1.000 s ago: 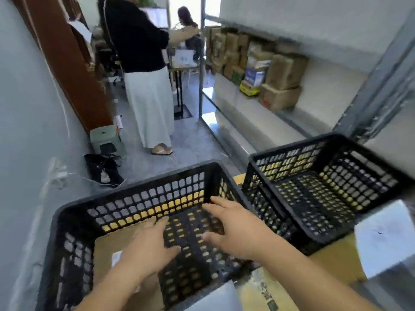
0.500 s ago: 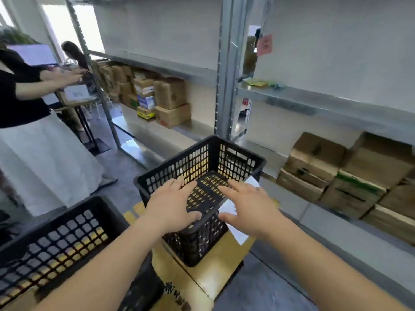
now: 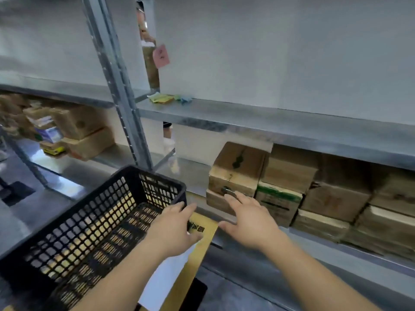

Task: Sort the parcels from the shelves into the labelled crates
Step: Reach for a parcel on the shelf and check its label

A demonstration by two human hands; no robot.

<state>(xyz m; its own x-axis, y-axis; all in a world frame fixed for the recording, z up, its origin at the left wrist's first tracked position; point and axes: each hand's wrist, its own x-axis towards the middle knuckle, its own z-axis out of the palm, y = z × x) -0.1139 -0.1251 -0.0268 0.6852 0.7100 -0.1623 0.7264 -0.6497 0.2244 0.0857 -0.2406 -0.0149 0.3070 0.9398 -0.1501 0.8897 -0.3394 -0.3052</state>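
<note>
Little of the sorting appears to be done, as far as can be judged. The black crate [image 3: 94, 221] nearest the person is seen with nothing in it; only the yellow-brown cardboard beneath shows through its perforated floor. A white sheet [image 3: 166, 277], possibly its label, lies just beside the crate on the yellow cardboard [image 3: 202, 234], though no writing can be read. Most of the parcels [image 3: 292, 189] are stacked on the lower shelf [image 3: 258, 250] to the right, packed closely in two tiers, and a further group of boxes [image 3: 76, 133] is seen on the shelf farther left. Both hands are held out with nothing in them: the left hand [image 3: 173, 230] is stretched over the crate's near corner with fingers straight and slightly spread, and the right hand [image 3: 249, 223] is extended toward the end parcel [image 3: 235, 169], fingers apart, its fingertips close to the box front; contact cannot be confirmed. The step in hand is judged to be the picking of a parcel, with nearly the whole stock left to sort.
</note>
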